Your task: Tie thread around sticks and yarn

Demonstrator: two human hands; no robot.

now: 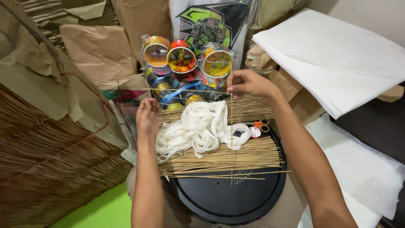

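two hands (pixel 147 116) – right pinching thin stick (pixel 231 139), over white string (pixel 198 128)

white string bundle (pixel 198 126) hides part of the sticks (pixel 236 156); black tray (pixel 236 198) partly covered

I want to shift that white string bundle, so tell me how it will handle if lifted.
The white string bundle lies in loose, drooping loops, so it is probably floppy and light. Loose strands trail onto the thin sticks beneath, so it may snag or drag some along. It looks unlikely to roll.
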